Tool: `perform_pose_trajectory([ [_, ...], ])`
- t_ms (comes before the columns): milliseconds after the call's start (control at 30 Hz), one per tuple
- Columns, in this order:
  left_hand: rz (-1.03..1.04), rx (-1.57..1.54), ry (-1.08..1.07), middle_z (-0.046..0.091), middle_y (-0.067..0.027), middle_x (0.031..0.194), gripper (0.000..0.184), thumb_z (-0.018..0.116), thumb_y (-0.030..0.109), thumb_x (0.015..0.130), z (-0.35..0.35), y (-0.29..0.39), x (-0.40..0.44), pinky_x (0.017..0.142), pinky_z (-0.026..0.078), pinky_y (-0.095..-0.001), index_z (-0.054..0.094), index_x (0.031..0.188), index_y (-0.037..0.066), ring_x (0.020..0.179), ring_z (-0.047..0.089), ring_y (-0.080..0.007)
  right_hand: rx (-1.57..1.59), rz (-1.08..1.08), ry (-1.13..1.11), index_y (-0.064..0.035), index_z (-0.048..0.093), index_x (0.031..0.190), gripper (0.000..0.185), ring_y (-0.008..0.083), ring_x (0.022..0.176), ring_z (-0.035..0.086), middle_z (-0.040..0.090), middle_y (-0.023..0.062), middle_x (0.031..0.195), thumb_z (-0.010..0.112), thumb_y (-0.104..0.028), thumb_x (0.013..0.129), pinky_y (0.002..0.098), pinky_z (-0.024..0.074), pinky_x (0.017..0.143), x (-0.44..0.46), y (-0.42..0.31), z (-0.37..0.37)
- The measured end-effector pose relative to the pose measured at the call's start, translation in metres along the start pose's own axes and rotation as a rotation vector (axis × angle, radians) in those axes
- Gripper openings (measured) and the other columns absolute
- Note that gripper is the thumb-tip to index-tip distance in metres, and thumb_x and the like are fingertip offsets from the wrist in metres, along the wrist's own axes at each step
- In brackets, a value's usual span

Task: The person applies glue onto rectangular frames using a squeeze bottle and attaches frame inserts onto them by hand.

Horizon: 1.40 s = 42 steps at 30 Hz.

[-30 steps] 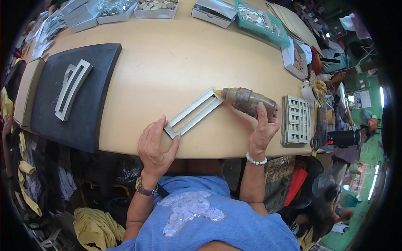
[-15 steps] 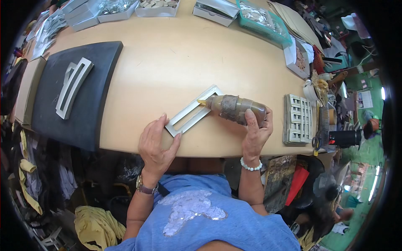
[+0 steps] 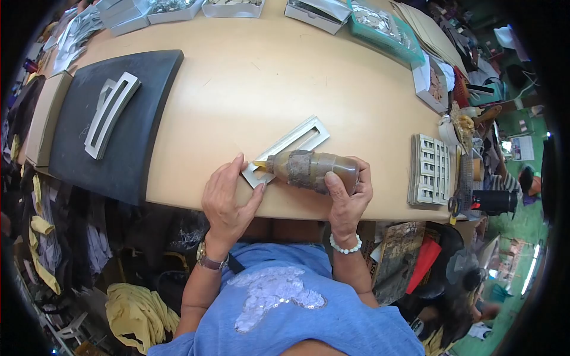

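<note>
A pale rectangular frame (image 3: 285, 141) with a long slot lies slanted on the table, a stack or single piece I cannot tell. My left hand (image 3: 227, 200) steadies its near-left end between thumb and fingers. In my right hand (image 3: 349, 204) is a brownish squeeze bottle (image 3: 325, 170), held on its side with dark wrapping round its middle. The bottle's yellow nozzle points left and meets the frame's near end, close to my left fingertips. Whether anything flows from the tip cannot be made out.
Curved slotted pieces (image 3: 132, 79) lie on a black board (image 3: 157, 77) at left. Stacked slotted frames (image 3: 432, 169) stand at right, with scissors (image 3: 454, 207) near the edge. Along the back are white boxes (image 3: 317, 18) and a teal basket (image 3: 389, 41) of parts.
My right hand has moved the bottle left and down, so its nozzle has travelled along the frame from its middle to the near end. My left hand stays at that end.
</note>
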State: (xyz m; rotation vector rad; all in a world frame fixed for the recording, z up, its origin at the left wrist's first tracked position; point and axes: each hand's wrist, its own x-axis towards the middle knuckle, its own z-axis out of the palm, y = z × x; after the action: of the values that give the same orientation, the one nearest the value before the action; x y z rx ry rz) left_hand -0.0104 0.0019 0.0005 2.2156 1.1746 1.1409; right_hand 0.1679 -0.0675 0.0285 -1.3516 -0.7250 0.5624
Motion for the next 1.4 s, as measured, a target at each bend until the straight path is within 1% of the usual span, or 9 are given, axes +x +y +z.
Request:
perform_pose_trajectory([
  [200, 0.006, -0.003, 0.000, 0.064, -0.0137, 0.099, 0.065, 0.077, 0.005, 0.064, 0.000, 0.000, 0.000, 0.083, 0.048, -0.0383, 0.052, 0.124, -0.001, 0.092, 0.062, -0.0288, 0.049, 0.046, -0.070, -0.0021, 0.052, 0.105, 0.036, 0.0068, 0.083, 0.055, 0.058, 0.0007, 0.090, 0.074, -0.005, 0.077, 0.0213, 0.0476, 0.073, -0.005, 0.000, 0.004],
  [300, 0.007, 0.001, -0.003, 0.064, -0.0136, 0.099, 0.065, 0.077, 0.005, 0.065, 0.000, -0.002, 0.000, 0.084, 0.048, -0.0385, 0.052, 0.124, -0.001, 0.092, 0.062, -0.0289, 0.189, 0.116, -0.057, -0.0010, 0.053, 0.106, 0.030, 0.0084, 0.084, 0.057, 0.060, 0.0023, 0.092, 0.070, -0.008, 0.081, 0.0230, 0.0484, 0.075, -0.001, -0.004, 0.001],
  [400, 0.016, 0.011, -0.004, 0.064, -0.0137, 0.099, 0.063, 0.076, 0.006, 0.066, 0.000, -0.001, 0.000, 0.084, 0.048, -0.0386, 0.052, 0.124, -0.001, 0.092, 0.062, -0.0289, 0.253, 0.179, 0.032, -0.0003, 0.054, 0.106, 0.026, 0.0100, 0.085, 0.058, 0.061, 0.0047, 0.095, 0.064, -0.013, 0.086, 0.0244, 0.0487, 0.077, 0.007, -0.006, -0.013],
  [433, 0.020, 0.014, -0.003, 0.064, -0.0138, 0.099, 0.063, 0.076, 0.007, 0.067, 0.000, -0.001, 0.000, 0.083, 0.048, -0.0386, 0.052, 0.124, -0.001, 0.092, 0.062, -0.0289, 0.254, 0.150, 0.048, -0.0004, 0.056, 0.108, 0.028, 0.0118, 0.085, 0.059, 0.062, 0.0063, 0.098, 0.062, -0.018, 0.088, 0.0259, 0.0491, 0.079, 0.010, -0.009, -0.019],
  [533, 0.029, 0.016, 0.011, 0.064, -0.0141, 0.098, 0.061, 0.076, 0.007, 0.067, 0.001, 0.000, 0.001, 0.083, 0.048, -0.0385, 0.052, 0.123, -0.002, 0.092, 0.062, -0.0288, 0.372, 0.123, 0.162, -0.0006, 0.056, 0.110, 0.028, 0.0128, 0.086, 0.060, 0.062, 0.0059, 0.096, 0.062, -0.018, 0.088, 0.0267, 0.0500, 0.080, 0.024, -0.001, -0.042],
  [667, 0.020, 0.019, 0.015, 0.064, -0.0144, 0.097, 0.060, 0.076, 0.007, 0.067, 0.002, 0.000, 0.000, 0.082, 0.048, -0.0385, 0.053, 0.122, -0.003, 0.091, 0.062, -0.0289, 0.261, 0.050, 0.255, -0.0010, 0.054, 0.116, 0.033, 0.0150, 0.085, 0.062, 0.061, 0.0063, 0.099, 0.063, -0.017, 0.088, 0.0277, 0.0516, 0.076, 0.035, -0.001, -0.063],
  [800, 0.024, 0.029, 0.019, 0.064, -0.0144, 0.097, 0.059, 0.076, 0.007, 0.067, 0.002, 0.000, 0.001, 0.082, 0.049, -0.0385, 0.053, 0.121, -0.003, 0.090, 0.062, -0.0290, 0.171, -0.051, 0.291, 0.0003, 0.053, 0.116, 0.035, 0.0137, 0.088, 0.059, 0.059, 0.0061, 0.100, 0.066, -0.013, 0.086, 0.0259, 0.0490, 0.081, 0.043, 0.003, -0.068],
  [1000, 0.023, 0.025, 0.022, 0.064, -0.0143, 0.097, 0.058, 0.076, 0.007, 0.068, 0.003, 0.001, 0.001, 0.081, 0.049, -0.0383, 0.054, 0.120, -0.003, 0.090, 0.062, -0.0290, 0.118, -0.053, 0.275, 0.0008, 0.054, 0.113, 0.035, 0.0124, 0.090, 0.057, 0.058, 0.0062, 0.100, 0.068, -0.011, 0.085, 0.0257, 0.0481, 0.082, 0.047, 0.007, -0.069],
  [1400, 0.028, 0.044, 0.018, 0.064, -0.0141, 0.097, 0.058, 0.076, 0.007, 0.068, 0.003, 0.001, 0.001, 0.081, 0.048, -0.0385, 0.053, 0.121, -0.003, 0.090, 0.062, -0.0289, 0.001, -0.084, 0.294, 0.0004, 0.054, 0.112, 0.033, 0.0114, 0.090, 0.056, 0.058, 0.0051, 0.100, 0.068, -0.012, 0.085, 0.0244, 0.0471, 0.082, 0.043, 0.012, -0.067],
])
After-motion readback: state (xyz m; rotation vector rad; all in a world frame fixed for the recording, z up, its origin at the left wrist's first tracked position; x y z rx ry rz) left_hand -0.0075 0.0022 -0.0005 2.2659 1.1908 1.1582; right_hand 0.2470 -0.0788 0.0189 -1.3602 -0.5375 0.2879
